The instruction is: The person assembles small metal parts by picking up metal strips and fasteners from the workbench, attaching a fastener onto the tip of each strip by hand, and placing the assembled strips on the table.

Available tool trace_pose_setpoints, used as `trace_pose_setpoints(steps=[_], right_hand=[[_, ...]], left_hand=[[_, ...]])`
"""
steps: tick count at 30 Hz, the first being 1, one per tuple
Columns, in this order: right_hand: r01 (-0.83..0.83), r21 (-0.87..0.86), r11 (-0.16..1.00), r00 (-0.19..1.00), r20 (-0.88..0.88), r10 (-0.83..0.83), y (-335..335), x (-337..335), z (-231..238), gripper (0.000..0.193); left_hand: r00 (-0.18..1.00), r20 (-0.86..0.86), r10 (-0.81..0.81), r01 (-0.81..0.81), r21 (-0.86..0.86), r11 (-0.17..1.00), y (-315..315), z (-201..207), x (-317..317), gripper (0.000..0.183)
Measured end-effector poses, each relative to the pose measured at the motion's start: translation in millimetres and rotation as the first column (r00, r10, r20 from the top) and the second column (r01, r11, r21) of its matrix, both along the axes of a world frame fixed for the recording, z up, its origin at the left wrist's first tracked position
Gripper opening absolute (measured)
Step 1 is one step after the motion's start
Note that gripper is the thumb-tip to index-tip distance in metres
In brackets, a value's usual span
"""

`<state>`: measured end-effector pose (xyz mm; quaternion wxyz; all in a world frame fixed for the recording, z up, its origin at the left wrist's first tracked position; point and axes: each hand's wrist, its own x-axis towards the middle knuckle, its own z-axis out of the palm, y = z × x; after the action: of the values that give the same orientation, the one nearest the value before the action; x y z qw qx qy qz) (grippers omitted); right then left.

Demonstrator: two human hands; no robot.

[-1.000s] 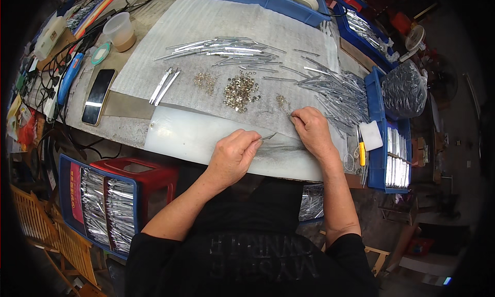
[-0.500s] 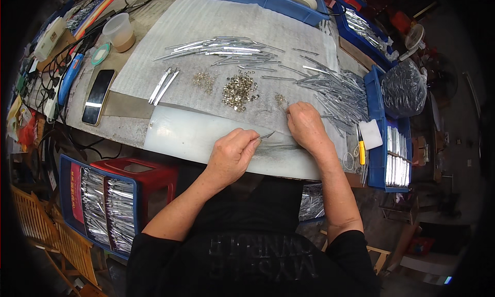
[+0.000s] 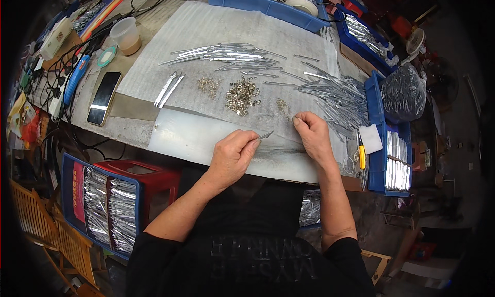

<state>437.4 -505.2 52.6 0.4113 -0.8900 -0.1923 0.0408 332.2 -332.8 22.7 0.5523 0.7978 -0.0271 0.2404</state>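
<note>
My left hand (image 3: 233,151) pinches a thin grey metal strip (image 3: 266,135), its pointed tip sticking out to the right above a white board (image 3: 180,133). To the right, my right hand (image 3: 314,135) is closed with thumb and fingertips together; whatever they hold is too small to make out. Just beyond those fingertips lies a little heap of tiny brass-coloured pieces (image 3: 282,107). A larger pile of small shiny metal pieces (image 3: 241,97) and a scatter of fine golden pieces (image 3: 208,86) lie farther left on the white foam sheet (image 3: 170,44).
Loose metal strips (image 3: 227,54) lie at the back, with a bigger heap (image 3: 337,97) at right. A yellow-handled tool (image 3: 362,155) and a white pad (image 3: 370,138) are near the right blue bin (image 3: 378,157). At left are a phone (image 3: 104,98) and a plastic cup (image 3: 125,35).
My right hand has drawn back slightly from the little heap of tiny pieces, toward me and to the right. My left hand keeps its hold on the strip. The view has shifted slightly.
</note>
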Motion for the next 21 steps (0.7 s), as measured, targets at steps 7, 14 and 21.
trace_pose_setpoints(steps=[7, 14, 21], right_hand=[[0.153, 0.548, 0.822, 0.902, -0.418, 0.11, 3.5, -22.9, -0.8, 0.012], [0.189, 0.664, 0.724, 0.846, -0.485, 0.223, 11.5, -40.2, -1.2, 0.011], [0.135, 0.647, 0.751, 0.873, -0.437, 0.219, 11.8, -44.0, -0.6, 0.011]], left_hand=[[0.995, -0.091, -0.036, 0.021, -0.16, 0.987, -8.3, 7.2, 8.7, 0.016], [0.995, -0.005, -0.096, 0.096, -0.071, 0.993, -19.9, 21.6, 20.0, 0.019], [0.996, 0.018, -0.082, 0.083, -0.032, 0.996, -20.3, 19.7, 21.1, 0.019]])
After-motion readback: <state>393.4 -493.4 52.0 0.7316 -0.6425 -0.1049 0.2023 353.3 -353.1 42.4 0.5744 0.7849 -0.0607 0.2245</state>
